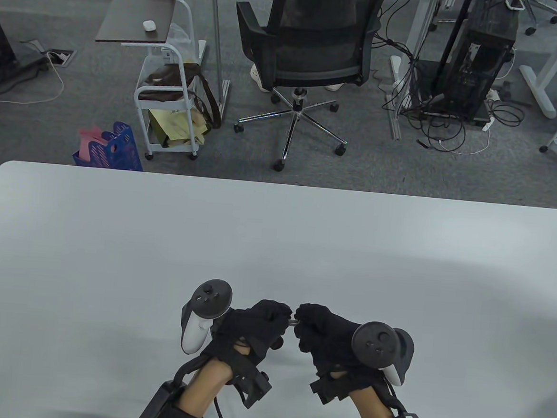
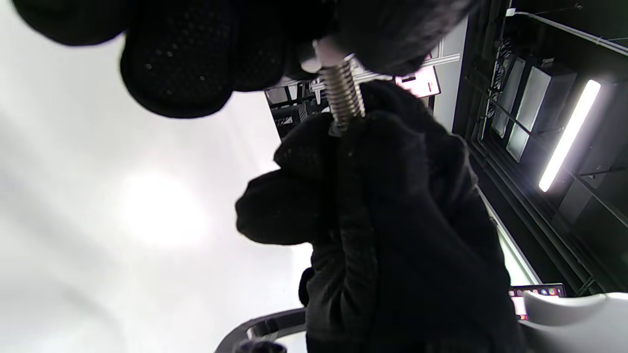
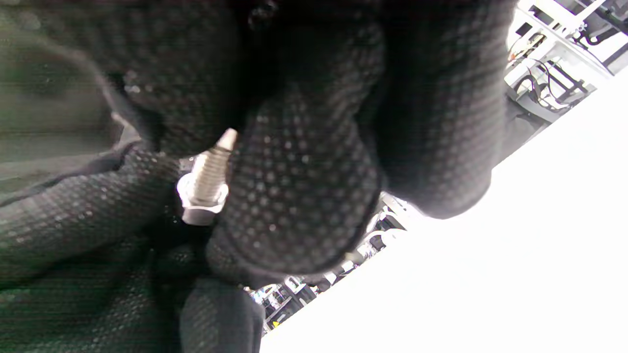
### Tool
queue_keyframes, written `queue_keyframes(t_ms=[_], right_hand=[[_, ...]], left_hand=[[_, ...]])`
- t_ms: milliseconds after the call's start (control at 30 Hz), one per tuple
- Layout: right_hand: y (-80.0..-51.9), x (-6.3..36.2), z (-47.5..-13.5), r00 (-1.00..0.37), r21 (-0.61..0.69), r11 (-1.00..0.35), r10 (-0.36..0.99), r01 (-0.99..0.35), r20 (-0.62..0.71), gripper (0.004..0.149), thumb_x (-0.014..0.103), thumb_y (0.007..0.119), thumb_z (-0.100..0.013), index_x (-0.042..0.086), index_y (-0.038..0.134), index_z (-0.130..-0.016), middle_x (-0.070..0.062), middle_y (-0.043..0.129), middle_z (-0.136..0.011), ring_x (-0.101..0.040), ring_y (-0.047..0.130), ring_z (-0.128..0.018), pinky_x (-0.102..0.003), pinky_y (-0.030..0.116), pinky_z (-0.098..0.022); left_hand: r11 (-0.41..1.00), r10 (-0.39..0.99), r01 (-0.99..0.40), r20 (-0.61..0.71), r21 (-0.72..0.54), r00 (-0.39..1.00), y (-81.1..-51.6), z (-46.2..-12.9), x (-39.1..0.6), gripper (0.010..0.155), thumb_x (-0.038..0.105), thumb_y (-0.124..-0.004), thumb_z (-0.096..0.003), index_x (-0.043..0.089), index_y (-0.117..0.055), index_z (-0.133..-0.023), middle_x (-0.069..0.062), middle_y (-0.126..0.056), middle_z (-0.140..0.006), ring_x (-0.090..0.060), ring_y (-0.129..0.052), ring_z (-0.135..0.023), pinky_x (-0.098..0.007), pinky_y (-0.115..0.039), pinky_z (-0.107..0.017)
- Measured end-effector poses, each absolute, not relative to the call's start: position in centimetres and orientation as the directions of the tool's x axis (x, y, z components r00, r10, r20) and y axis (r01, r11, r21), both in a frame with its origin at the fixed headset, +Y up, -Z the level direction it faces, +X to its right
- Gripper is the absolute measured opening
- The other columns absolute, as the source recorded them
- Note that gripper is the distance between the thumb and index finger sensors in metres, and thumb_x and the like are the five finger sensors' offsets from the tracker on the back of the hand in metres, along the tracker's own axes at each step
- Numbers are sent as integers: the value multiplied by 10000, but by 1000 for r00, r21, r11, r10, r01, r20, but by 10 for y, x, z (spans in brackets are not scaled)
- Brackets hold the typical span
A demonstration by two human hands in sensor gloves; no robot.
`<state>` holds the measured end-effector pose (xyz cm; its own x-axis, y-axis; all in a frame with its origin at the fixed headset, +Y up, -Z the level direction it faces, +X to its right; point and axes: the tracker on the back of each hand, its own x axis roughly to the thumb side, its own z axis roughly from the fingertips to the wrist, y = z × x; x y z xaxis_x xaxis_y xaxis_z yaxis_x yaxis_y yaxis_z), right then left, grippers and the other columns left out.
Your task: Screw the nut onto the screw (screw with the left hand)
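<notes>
My two gloved hands meet low over the white table (image 1: 276, 237) near its front edge. A short silver screw (image 1: 294, 321) spans the small gap between them. In the left wrist view its threaded shaft (image 2: 343, 95) runs from my left fingers (image 2: 186, 63) into my right hand (image 2: 392, 206). In the right wrist view a hex nut (image 3: 200, 205) sits on the thread (image 3: 211, 169), with the screw's tip bare. My left hand (image 1: 283, 315) grips the nut end. My right hand (image 1: 302, 318) pinches the shaft; its finger (image 3: 294, 196) lies along it. The screw's head is hidden.
Beyond the table's far edge stand a black office chair (image 1: 314, 44), a white trolley (image 1: 168, 110) and a blue basket (image 1: 113, 152) on the grey carpet. Cables and a computer case (image 1: 479, 65) lie at the back right.
</notes>
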<state>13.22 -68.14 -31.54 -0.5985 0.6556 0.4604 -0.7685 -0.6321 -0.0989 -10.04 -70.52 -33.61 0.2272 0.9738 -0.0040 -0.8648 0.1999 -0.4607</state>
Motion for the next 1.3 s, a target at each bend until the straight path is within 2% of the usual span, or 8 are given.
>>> queue_keyframes(t_ms=[67, 200, 433, 567, 733, 867, 1100, 1300], right_hand=[[-683, 133, -316, -576, -84, -608, 685, -789, 446, 466, 341, 905, -317, 179, 858, -752, -49, 1049, -579, -74, 1171, -255, -360, 1030, -303], [-683, 133, -316, -569, -76, -603, 695, -794, 440, 465, 340, 927, -321, 196, 855, -757, -60, 1042, -603, -85, 1169, -276, -372, 1026, -315], [-683, 134, -318, -523, 1, -578, 739, -816, 423, 463, 343, 943, -331, 216, 846, -765, -59, 1024, -648, -104, 1159, -321, -389, 1015, -344], [-685, 131, -316, -519, -4, -571, 743, -821, 422, 460, 344, 943, -329, 220, 850, -762, -57, 1023, -648, -100, 1157, -317, -387, 1015, -343], [-688, 132, -317, -519, 6, -572, 748, -820, 415, 456, 339, 940, -332, 224, 849, -764, -59, 1020, -655, -105, 1157, -326, -392, 1012, -349], [-692, 131, -318, -532, 12, -587, 742, -809, 408, 457, 343, 936, -334, 229, 847, -767, -56, 1016, -663, -107, 1154, -335, -392, 1008, -357], [-699, 131, -322, -499, 52, -559, 776, -828, 384, 457, 349, 931, -339, 232, 843, -772, -51, 1012, -668, -106, 1151, -343, -392, 1004, -366], [-699, 127, -322, -510, 60, -575, 765, -816, 392, 455, 351, 924, -346, 240, 838, -778, -46, 1003, -685, -112, 1148, -362, -397, 998, -383]], left_hand=[[185, 975, -878, -33, -441, 222, -709, -337, -101, 716, 461, -717, -443, 27, -632, -1007, -306, -796, -827, -479, -897, -545, -589, -710, -417], [246, 962, -885, -14, -396, 274, -707, -336, -100, 578, 420, -731, -432, 16, -834, -831, -283, -912, -700, -471, -948, -441, -589, -742, -349], [179, 972, -863, -50, -472, 229, -711, -333, -100, 696, 465, -708, -445, 46, -633, -995, -292, -768, -850, -470, -883, -573, -583, -702, -436], [200, 969, -887, -51, -416, 242, -710, -335, -100, 576, 411, -715, -434, 25, -793, -854, -288, -863, -748, -470, -927, -482, -587, -726, -382], [146, 972, -866, -91, -479, 214, -715, -334, -103, 697, 451, -704, -447, 52, -604, -1010, -288, -757, -862, -463, -884, -575, -581, -702, -438], [180, 968, -891, -88, -418, 237, -718, -339, -102, 569, 404, -708, -439, 28, -802, -857, -288, -871, -744, -468, -932, -475, -589, -730, -373], [101, 970, -880, -151, -464, 191, -722, -335, -103, 680, 449, -690, -453, 33, -640, -988, -301, -771, -845, -471, -889, -566, -585, -706, -431], [145, 963, -889, -145, -435, 228, -723, -337, -102, 596, 420, -694, -442, 7, -798, -859, -298, -885, -722, -471, -941, -456, -591, -737, -362]])
